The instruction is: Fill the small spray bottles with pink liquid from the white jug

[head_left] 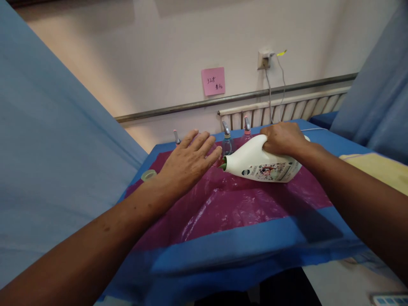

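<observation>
My right hand is wrapped round the handle of a large white detergent jug. The jug is tipped on its side, its green-lined mouth pointing left. Close to that mouth is my left hand, palm down, fingers stretched out and somewhat apart. Something clear shows partly behind its fingers, and a bit of red lies by the spout; I cannot make out what either is. Behind the jug stand a clear spray bottle and a pink-collared spray bottle. Another spray nozzle pokes up left of my fingers.
A purple plastic sheet covers part of the blue-draped table. A pale green ring-shaped item lies at the left, a yellow cloth at the right. Blue curtains hang on both sides. Cords run down from a wall socket.
</observation>
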`<state>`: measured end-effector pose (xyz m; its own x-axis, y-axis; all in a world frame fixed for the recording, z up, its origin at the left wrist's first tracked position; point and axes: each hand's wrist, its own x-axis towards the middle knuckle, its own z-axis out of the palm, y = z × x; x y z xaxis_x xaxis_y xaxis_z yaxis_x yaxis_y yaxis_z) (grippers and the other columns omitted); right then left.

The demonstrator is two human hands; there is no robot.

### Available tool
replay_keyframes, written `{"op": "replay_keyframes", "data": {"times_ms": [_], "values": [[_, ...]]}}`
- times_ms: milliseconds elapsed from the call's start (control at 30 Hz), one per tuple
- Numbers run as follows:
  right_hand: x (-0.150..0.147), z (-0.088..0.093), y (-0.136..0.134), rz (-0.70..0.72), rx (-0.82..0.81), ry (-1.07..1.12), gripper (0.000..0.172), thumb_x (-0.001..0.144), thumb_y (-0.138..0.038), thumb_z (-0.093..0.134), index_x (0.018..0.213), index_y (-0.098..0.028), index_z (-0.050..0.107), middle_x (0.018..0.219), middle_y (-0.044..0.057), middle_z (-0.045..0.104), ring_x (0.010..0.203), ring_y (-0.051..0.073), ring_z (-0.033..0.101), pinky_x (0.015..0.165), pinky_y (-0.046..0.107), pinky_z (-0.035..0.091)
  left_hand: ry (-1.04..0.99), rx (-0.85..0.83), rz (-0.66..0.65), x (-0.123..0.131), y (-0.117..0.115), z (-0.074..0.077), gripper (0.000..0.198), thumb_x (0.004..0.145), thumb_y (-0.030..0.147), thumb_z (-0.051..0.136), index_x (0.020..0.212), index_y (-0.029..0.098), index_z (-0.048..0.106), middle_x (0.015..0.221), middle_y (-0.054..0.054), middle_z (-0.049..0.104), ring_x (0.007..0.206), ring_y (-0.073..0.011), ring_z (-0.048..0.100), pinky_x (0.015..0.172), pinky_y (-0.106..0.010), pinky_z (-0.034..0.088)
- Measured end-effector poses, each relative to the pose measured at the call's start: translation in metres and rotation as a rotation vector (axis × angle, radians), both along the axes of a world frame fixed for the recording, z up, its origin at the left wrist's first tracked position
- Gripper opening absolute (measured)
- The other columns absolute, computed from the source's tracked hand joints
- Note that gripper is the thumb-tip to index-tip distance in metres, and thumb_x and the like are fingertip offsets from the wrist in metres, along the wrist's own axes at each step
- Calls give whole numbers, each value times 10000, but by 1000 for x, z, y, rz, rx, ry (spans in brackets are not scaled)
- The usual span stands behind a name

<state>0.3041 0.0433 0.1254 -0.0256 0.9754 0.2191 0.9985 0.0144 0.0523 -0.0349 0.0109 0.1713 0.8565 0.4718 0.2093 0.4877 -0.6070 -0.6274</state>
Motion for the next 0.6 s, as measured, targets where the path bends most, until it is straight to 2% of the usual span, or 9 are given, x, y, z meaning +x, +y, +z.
{"op": "replay_keyframes", "data": {"times_ms": [133, 333, 467, 600], "values": [[0, 0, -1, -4, 9, -20, 326, 919, -403, 632, 1151, -303, 838, 1032, 117, 835, 896, 327, 720, 706, 411, 394, 27, 10, -10, 5, -1, 4, 505, 1046, 84, 620, 1502, 297, 654, 1611, -101, 651, 1612, -326, 510, 1385, -579, 370], [0, 2, -2, -12, -10, 0, 316, 918, -384, 637, 1146, -289, 834, 1059, 141, 837, 908, 354, 729, 714, 428, 401, 69, -4, -3, 12, -2, 10, 527, 1034, 81, 650, 1519, 287, 634, 1645, -91, 636, 1645, -327, 486, 1392, -573, 364], [1, 3, -4, -29, -25, 2, 345, 932, -395, 631, 1177, -273, 841, 1085, 153, 833, 948, 372, 742, 722, 427, 406, 116, 56, -8, 15, -1, 12, 468, 1069, 102, 640, 1515, 245, 631, 1698, -129, 596, 1641, -343, 506, 1386, -572, 384], [2, 4, -5, -39, -20, 18, 356, 920, -390, 641, 1184, -285, 856, 1084, 147, 830, 967, 367, 731, 746, 432, 432, 99, 23, 7, 16, -1, 14, 522, 1044, 81, 650, 1535, 252, 612, 1701, -130, 596, 1674, -357, 467, 1394, -593, 371]]}}
